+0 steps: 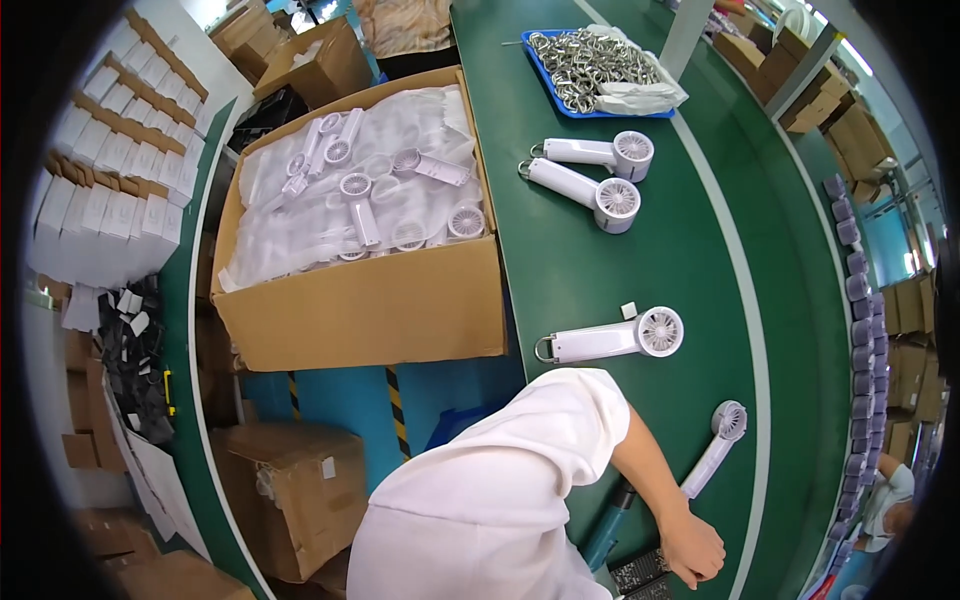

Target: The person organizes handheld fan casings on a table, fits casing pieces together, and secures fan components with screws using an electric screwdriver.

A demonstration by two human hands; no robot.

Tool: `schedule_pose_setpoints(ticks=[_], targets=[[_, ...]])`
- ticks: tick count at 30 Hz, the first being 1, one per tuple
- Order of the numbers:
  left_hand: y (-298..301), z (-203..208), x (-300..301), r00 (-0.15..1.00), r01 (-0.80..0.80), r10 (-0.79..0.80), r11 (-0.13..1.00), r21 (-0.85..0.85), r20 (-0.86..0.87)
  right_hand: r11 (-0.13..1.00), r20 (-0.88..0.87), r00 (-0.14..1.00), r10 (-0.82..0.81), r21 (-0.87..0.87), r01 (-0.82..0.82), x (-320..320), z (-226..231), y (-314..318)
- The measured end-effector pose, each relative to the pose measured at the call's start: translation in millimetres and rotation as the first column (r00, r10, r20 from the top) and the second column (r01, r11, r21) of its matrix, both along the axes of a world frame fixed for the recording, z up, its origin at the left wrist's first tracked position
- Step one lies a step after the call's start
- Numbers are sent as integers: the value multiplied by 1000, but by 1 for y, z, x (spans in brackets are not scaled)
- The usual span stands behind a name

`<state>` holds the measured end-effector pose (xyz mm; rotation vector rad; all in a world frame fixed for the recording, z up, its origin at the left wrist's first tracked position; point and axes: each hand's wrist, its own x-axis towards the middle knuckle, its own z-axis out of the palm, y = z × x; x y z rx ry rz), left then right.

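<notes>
1. Far left: rows of stacked white cartons (110,170), closed.
2. Left of centre: large open cardboard box (360,310), filled with white handheld fans in clear bags (370,190); below it on the floor, a smaller closed brown carton (290,500).
3. Top centre, on the green belt (560,260): blue tray (575,112) heaped with metal rings (590,65); a white bag lying over its right side.
4. Loose on the belt below the tray: two white fans (600,170) side by side; further down a single fan (615,338), head to the right, a small white block just above its handle.
5. Lower right: white sleeve (560,420), bare forearm stretched down and right; right hand (692,548) resting knuckles-up on the belt, fingers curled under; cannot tell whether anything is held.
6. Nearest fan (715,445) just above that hand, lying tilted, head up-right, handle end close to the wrist.
7. Left hand out of view.
8. Right rim: curving line of purple items (860,330).
</notes>
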<state>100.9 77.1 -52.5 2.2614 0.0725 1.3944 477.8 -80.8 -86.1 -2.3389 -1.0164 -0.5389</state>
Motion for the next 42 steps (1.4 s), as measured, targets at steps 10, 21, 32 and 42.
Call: schedule_pose_setpoints(ticks=[10, 21, 32, 42], targets=[[-8, 99, -27, 967, -45, 92, 980, -196, 237, 993, 33, 993, 110, 37, -111, 12, -20, -16], [-57, 248, -185, 614, 784, -686, 472, -403, 390, 989, -113, 983, 146, -20, -149, 21, -35, -4], [-33, 252, -158, 242, 701, -866, -156, -696, 438, 1000, -150, 988, -18, 0, 18, -14, -6, -10], [-46, 214, -119, 577, 775, -590, 614, -151, 565, 997, -199, 980, 26, 72, -12, -27, -3, -6]])
